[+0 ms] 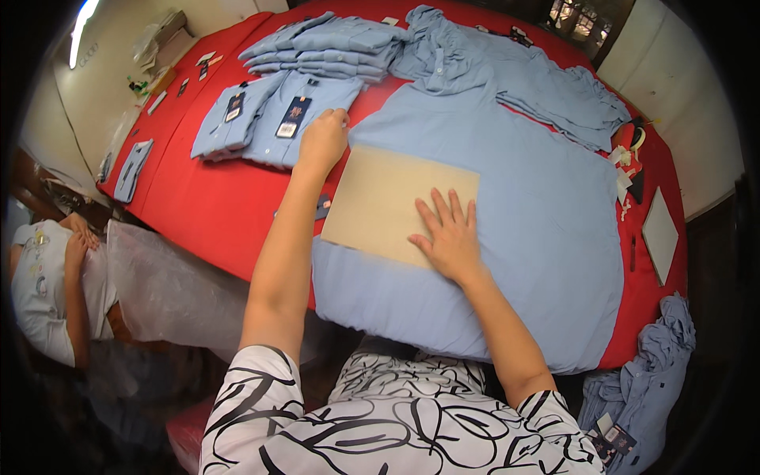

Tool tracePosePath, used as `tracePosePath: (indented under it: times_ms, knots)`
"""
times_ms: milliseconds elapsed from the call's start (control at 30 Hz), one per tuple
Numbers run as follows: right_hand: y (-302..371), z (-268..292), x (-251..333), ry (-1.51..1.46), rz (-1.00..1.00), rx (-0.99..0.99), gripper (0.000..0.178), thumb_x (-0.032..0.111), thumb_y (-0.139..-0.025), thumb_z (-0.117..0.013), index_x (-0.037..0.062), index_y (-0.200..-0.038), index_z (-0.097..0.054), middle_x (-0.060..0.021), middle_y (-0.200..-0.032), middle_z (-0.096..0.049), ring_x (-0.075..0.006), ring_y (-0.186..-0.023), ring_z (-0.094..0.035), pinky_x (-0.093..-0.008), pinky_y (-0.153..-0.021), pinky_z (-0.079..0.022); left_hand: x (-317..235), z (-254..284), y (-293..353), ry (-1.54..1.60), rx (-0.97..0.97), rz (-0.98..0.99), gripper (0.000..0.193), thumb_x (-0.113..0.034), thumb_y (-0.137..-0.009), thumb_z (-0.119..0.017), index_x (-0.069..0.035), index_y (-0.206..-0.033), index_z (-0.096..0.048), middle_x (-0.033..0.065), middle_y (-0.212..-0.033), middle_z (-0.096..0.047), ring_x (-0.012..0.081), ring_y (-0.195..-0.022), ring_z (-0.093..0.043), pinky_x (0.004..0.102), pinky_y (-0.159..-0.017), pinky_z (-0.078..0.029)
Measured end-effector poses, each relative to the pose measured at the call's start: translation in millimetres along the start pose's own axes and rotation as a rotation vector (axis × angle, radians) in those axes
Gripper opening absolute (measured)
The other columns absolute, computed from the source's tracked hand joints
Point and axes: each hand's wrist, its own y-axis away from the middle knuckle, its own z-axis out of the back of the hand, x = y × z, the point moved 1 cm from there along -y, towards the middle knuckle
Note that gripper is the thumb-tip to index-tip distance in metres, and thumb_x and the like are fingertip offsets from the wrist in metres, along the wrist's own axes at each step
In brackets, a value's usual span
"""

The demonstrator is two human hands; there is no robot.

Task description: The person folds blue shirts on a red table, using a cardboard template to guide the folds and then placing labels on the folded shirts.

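A light blue shirt (pixel 522 206) lies spread face down on the red table (pixel 206 198). A tan cardboard sheet (pixel 388 194) rests on its back. My right hand (pixel 447 233) presses flat on the cardboard's right side, fingers spread. My left hand (pixel 323 141) reaches past the cardboard's far left corner and pinches the shirt's left edge near the sleeve. The shirt's collar (pixel 435 47) points away from me.
Two folded tagged blue shirts (pixel 269 115) lie at far left, a stack of folded ones (pixel 332 47) behind them. Loose shirts (pixel 554 91) pile at far right. More shirts (pixel 645 380) hang off the near right corner. Another person (pixel 47 285) sits at left beside plastic sheeting (pixel 166 293).
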Motion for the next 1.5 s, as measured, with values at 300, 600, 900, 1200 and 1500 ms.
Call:
tracePosePath:
  times_ms: [300,600,900,1200,1500]
  knots:
    - [0.8,8.6,7.1,-0.017,-0.048,0.059,0.064,0.049,-0.09,-0.056,0.0179,-0.145,-0.042,-0.0098,-0.154,-0.03,-0.0343,-0.144,-0.021,-0.0692,-0.11,-0.013,-107.9,-6.4,159.7,-0.009,0.01,0.055,0.037,-0.022,-0.087,-0.063,-0.009,-0.122,-0.061,0.0123,-0.127,-0.056,0.0313,-0.124,-0.046,0.0537,-0.107,-0.031]
    - [1.7,6.1,5.1,-0.011,-0.033,0.024,0.064,0.05,-0.091,-0.055,0.0196,-0.145,-0.041,-0.0093,-0.154,-0.032,-0.0336,-0.145,-0.02,-0.0699,-0.11,-0.01,-107.0,-22.2,175.8,-0.105,-0.023,0.136,0.045,-0.031,-0.092,-0.057,-0.011,-0.132,-0.056,0.0117,-0.141,-0.048,0.0324,-0.135,-0.037,0.0604,-0.112,-0.02]
    - [-0.3,6.3,7.0,0.062,-0.054,0.114,0.065,0.055,-0.094,-0.047,0.0224,-0.149,-0.036,-0.0058,-0.157,-0.028,-0.0326,-0.146,-0.019,-0.0695,-0.11,-0.011,-109.1,-19.7,178.0,-0.107,-0.015,0.152,0.045,-0.034,-0.093,-0.054,-0.013,-0.133,-0.056,0.0115,-0.142,-0.048,0.032,-0.135,-0.037,0.0599,-0.113,-0.02]
    - [-0.9,6.0,10.4,-0.011,-0.05,0.14,0.065,0.052,-0.092,-0.052,0.0202,-0.147,-0.039,-0.0075,-0.157,-0.029,-0.032,-0.147,-0.017,-0.0648,-0.114,-0.006,-105.8,-21.9,183.3,-0.102,0.002,0.205,0.048,-0.038,-0.094,-0.051,-0.014,-0.135,-0.054,0.0112,-0.143,-0.048,0.0317,-0.136,-0.037,0.0611,-0.112,-0.018]
    - [4.0,20.1,17.3,-0.028,-0.096,0.129,0.066,0.047,-0.089,-0.056,0.019,-0.147,-0.039,-0.0071,-0.157,-0.029,-0.0304,-0.147,-0.017,-0.0611,-0.116,-0.005,-111.7,-14.5,183.0,-0.107,-0.032,0.175,0.052,-0.042,-0.094,-0.051,-0.016,-0.139,-0.051,0.0101,-0.143,-0.045,0.0319,-0.135,-0.036,0.0596,-0.112,-0.021]
